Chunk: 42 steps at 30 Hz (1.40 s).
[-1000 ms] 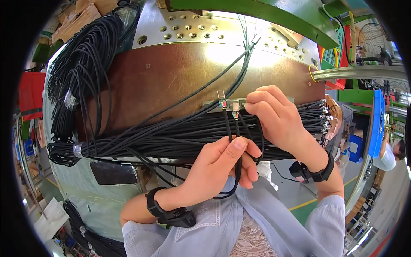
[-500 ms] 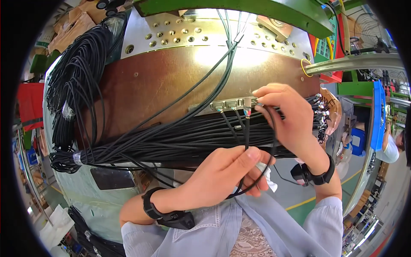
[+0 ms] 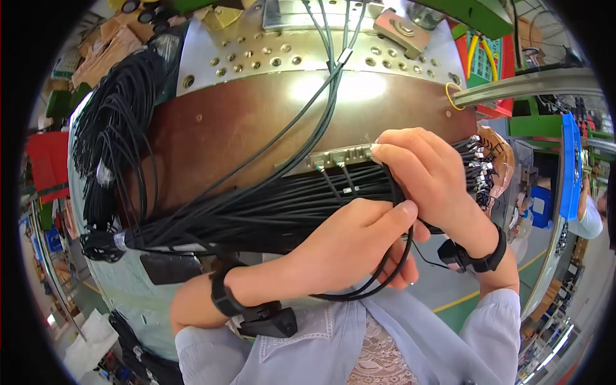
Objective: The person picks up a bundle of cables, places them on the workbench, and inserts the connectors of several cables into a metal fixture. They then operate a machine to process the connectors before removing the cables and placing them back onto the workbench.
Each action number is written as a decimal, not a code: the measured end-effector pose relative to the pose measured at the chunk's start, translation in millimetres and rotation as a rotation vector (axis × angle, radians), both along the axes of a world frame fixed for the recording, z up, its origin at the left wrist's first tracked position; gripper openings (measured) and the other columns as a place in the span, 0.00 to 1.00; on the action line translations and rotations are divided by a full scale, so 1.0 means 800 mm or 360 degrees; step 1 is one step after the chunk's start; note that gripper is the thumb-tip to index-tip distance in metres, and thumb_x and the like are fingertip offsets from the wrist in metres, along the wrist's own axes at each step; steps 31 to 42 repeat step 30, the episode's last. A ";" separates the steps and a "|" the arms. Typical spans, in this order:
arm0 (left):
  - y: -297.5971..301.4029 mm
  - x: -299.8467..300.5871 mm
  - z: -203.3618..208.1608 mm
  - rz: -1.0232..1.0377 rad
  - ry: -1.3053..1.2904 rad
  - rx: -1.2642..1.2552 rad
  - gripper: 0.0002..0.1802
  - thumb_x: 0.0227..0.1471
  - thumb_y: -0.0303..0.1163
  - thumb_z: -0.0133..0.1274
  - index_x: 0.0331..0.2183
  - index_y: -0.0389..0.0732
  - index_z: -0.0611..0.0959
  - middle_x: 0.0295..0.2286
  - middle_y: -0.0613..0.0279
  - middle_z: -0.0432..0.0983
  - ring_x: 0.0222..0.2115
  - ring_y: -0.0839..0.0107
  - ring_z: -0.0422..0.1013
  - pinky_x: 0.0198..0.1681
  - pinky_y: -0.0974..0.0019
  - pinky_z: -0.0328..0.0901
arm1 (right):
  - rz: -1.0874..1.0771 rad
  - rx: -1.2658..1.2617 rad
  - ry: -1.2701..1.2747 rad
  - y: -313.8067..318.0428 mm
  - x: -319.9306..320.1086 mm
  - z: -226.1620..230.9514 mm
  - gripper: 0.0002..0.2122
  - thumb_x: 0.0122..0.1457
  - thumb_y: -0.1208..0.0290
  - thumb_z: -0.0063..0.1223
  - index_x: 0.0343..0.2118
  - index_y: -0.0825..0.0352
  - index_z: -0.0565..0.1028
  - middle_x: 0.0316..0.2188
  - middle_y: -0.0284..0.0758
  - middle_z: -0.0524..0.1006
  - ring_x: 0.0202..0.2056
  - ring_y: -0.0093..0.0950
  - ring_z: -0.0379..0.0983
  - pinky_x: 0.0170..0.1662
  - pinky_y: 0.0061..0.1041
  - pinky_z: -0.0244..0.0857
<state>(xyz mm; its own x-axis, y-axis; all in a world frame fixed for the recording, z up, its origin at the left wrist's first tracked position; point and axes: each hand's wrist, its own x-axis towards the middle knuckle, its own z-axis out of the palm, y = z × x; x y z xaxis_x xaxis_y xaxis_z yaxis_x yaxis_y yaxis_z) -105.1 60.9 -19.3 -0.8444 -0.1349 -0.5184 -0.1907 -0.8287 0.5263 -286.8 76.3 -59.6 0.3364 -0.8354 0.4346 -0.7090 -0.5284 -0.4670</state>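
My left hand is closed on a black cable, thumb and fingers pinching it just below my other hand. The cable's slack loops down beneath my left fingers. My right hand pinches the upper end of this cable at the right part of a slim metal fixture strip. Its fingertips hide that end. In the strip sit small metal connectors, two of them with thin black cables running toward me. Under my hands lies a thick bundle of black cables across the brown board.
More black cables hang in a coiled heap at the left. A perforated metal plate lies behind the board, with a metal block on it. Several cables cross the board from the back. A metal rail juts in from the right.
My right fingers have closed at the cable end, which showed coloured wires before. My left hand has moved right and slightly up along with the cable. The whole view has shifted slightly.
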 end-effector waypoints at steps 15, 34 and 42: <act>-0.036 0.023 -0.063 -0.0078 -0.0670 -0.3754 0.13 0.37 0.28 0.56 0.32 0.38 0.76 0.30 0.63 0.71 0.29 0.68 0.67 0.30 0.67 0.59 | -0.0093 0.0738 -0.0057 -0.008 -0.028 0.003 0.07 0.44 0.87 0.52 0.28 0.71 0.70 0.34 0.39 0.77 0.35 0.37 0.73 0.39 0.28 0.67; -0.209 0.018 -0.064 0.1300 -0.0153 -0.1186 0.13 0.52 0.33 0.51 0.37 0.35 0.74 0.32 0.57 0.74 0.32 0.62 0.71 0.37 0.61 0.67 | -0.0514 0.1115 -0.0475 -0.155 -0.122 -0.024 0.10 0.58 0.65 0.50 0.36 0.66 0.73 0.33 0.31 0.74 0.34 0.18 0.67 0.36 0.20 0.63; -0.209 0.018 -0.064 0.1300 -0.0153 -0.1186 0.13 0.52 0.33 0.51 0.37 0.35 0.74 0.32 0.57 0.74 0.32 0.62 0.71 0.37 0.61 0.67 | -0.0514 0.1115 -0.0475 -0.155 -0.122 -0.024 0.10 0.58 0.65 0.50 0.36 0.66 0.73 0.33 0.31 0.74 0.34 0.18 0.67 0.36 0.20 0.63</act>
